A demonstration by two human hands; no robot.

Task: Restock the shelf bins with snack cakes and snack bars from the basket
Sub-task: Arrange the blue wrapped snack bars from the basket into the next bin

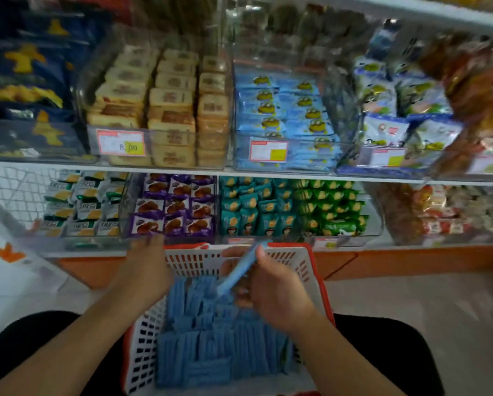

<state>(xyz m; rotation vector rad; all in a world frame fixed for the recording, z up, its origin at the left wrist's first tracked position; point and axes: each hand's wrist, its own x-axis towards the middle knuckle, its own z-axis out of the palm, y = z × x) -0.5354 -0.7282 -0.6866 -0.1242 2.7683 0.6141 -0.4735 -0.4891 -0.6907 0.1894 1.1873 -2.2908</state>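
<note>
While a blue snack bar (241, 267) is being pinched by the right hand (274, 290) over the basket (194, 261), the left hand (146, 267), fingers hidden, is reaching toward twelve o'clock; the blue bin (285, 115) at one o'clock risks being missed.

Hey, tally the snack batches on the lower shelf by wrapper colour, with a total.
White-and-green packets: 1
Purple packets: 1
Teal packets: 1
Bright green packets: 1
Brown bag: 1
Red-and-white packets: 1
Total: 6
</note>
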